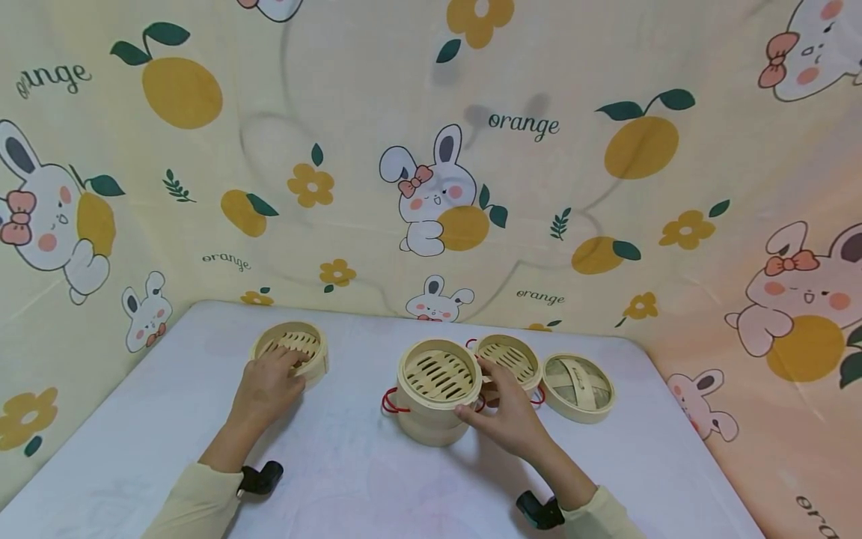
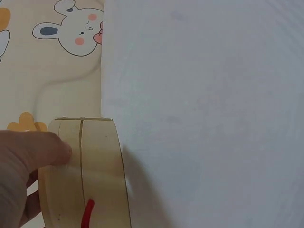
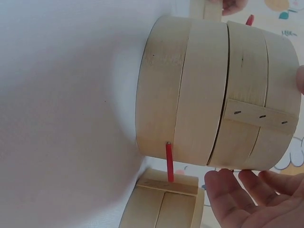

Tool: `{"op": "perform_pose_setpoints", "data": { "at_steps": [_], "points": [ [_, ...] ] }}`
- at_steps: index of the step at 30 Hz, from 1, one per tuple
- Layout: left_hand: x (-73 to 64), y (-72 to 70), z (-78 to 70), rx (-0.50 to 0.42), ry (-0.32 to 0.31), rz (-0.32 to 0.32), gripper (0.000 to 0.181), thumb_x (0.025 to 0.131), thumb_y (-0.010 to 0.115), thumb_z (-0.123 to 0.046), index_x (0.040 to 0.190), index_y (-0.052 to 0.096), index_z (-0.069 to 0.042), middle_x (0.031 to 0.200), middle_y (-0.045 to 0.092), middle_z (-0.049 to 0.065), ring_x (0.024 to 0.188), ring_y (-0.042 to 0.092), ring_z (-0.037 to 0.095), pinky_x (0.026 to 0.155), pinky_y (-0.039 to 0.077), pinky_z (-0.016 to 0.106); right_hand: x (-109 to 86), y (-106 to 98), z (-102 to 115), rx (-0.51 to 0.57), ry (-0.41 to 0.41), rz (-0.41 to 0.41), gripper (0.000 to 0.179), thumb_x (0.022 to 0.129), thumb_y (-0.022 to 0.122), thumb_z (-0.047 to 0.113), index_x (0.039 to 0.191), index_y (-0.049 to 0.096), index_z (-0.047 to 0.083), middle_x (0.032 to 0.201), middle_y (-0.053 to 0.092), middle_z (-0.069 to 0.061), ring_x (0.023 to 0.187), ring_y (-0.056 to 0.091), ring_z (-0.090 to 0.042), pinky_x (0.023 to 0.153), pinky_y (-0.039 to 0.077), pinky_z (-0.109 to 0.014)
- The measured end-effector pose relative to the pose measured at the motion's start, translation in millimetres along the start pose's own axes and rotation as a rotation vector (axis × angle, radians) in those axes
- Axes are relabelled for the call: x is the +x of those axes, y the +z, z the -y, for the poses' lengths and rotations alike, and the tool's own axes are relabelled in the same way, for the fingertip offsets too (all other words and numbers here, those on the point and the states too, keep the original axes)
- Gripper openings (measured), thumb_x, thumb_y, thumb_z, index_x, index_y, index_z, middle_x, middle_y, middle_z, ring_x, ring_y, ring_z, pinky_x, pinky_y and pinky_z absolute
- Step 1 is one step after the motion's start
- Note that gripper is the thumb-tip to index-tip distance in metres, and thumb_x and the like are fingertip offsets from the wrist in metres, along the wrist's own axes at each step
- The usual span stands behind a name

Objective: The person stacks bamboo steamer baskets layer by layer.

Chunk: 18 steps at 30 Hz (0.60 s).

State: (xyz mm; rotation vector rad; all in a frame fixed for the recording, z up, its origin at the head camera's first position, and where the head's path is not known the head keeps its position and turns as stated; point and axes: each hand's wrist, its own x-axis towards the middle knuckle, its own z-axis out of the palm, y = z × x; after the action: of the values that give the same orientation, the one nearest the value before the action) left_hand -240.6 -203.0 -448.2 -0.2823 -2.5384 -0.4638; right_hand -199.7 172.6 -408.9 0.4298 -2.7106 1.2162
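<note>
Near the table's middle stand two stacked bamboo steamer baskets. The upper basket [image 1: 441, 372] shows a slatted floor; the lower basket [image 1: 431, 428] has red cord handles. My right hand [image 1: 508, 415] holds the upper basket at its right side, thumb at the front rim and fingers along the far wall. In the right wrist view those fingers [image 3: 251, 192] lie against its wall. Farther left, my left hand [image 1: 272, 385] grips the near rim of another steamer basket [image 1: 315, 367]. The left wrist view shows the thumb on that basket's outer wall [image 2: 97, 161], beside a red cord.
Behind my right hand stands another slatted basket [image 1: 509, 355] with red handles. A woven steamer lid [image 1: 592, 383] with a strap across its top lies to its right. The white table [image 1: 364, 486] meets a patterned cloth backdrop [image 1: 377, 97] at its back and sides.
</note>
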Motion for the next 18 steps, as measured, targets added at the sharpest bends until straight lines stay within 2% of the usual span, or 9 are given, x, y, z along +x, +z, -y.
{"op": "perform_pose_setpoints", "data": {
  "at_steps": [4, 10, 18],
  "points": [
    [0.3, -0.6, -1.4, 0.018, -0.018, 0.014, 0.028, 0.064, 0.068, -0.011, 0.091, 0.065, -0.014, 0.087, 0.063, 0.004, 0.084, 0.059, 0.026, 0.063, 0.042, 0.044, 0.0, 0.2, -1.0, 0.0, -0.003, -0.004, 0.086, 0.062, 0.071, 0.05, 0.132, 0.034, 0.017, 0.112, 0.049, -0.002, 0.086, 0.058, -0.018, 0.067, 0.048, -0.027],
    [-0.6, -1.6, -1.4, 0.048, -0.007, 0.009, 0.027, 0.065, 0.069, -0.012, 0.092, 0.065, -0.015, 0.087, 0.063, 0.003, 0.084, 0.059, 0.026, 0.06, 0.039, 0.041, 0.4, 0.6, -2.1, 0.008, -0.001, 0.0, 0.086, 0.062, 0.07, 0.052, 0.132, 0.034, 0.017, 0.114, 0.047, 0.0, 0.088, 0.057, -0.02, 0.07, 0.049, -0.035],
    [-2.5, 1.2, 0.2, 0.055, 0.009, -0.037, 0.028, 0.064, 0.07, -0.012, 0.09, 0.065, -0.017, 0.084, 0.062, 0.002, 0.082, 0.058, 0.024, 0.058, 0.037, 0.038, -0.1, 0.3, -2.4, 0.002, -0.007, -0.004, 0.086, 0.062, 0.071, 0.05, 0.132, 0.034, 0.018, 0.114, 0.047, 0.0, 0.088, 0.058, -0.02, 0.069, 0.048, -0.032]
  ]
}}
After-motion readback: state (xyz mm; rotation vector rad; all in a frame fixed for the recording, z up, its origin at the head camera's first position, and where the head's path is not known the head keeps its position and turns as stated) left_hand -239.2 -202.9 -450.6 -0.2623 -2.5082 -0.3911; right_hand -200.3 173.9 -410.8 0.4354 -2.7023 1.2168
